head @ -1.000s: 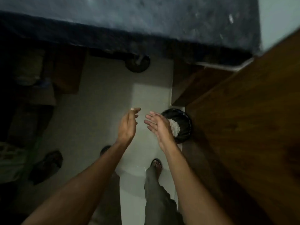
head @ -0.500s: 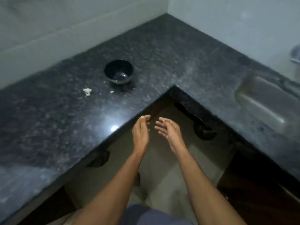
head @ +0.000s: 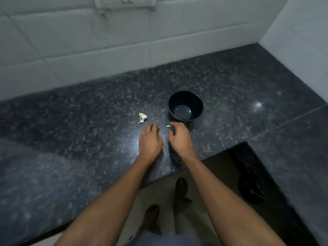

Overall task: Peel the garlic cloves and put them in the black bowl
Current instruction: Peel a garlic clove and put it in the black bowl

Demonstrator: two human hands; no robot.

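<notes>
Garlic cloves (head: 142, 117) sit in a small pale cluster on the dark granite counter (head: 71, 130), just left of frame centre, well left of the black bowl (head: 185, 106). Looks like 2 or 3 pieces bunched together and touching; exact count too small to tell. A separate white scrap (head: 167, 126) lies between the hands, near the bowl's lower left; skin or clove, can't say. More tiny flecks scattered around the bowl.

Bowl is upright, centre frame, looks empty inside, so 0 cloves delivered by this view.

Left hand (head: 150, 139) is palm down over the counter, fingers loosely bent, tips near the surface just right of and below the cluster; nothing visibly in it. Right hand (head: 179, 137) is just below the bowl, fingers curled inward toward the thumb; whether it pinches anything I cannot tell, fingertips are hidden.

Handling judgement: cloves are light, firm, small, with dry papery skin that is brittle and slick on polished stone, so likely to skid if nudged. Best hold is a 2-finger pinch across the fat middle, then tear skin from the root end.

Orientation: the cluster runs roughly top to bottom in the frame, slightly tilted; the upper piece is the fatter one. Which end is tip or root is not resolvable.
</notes>
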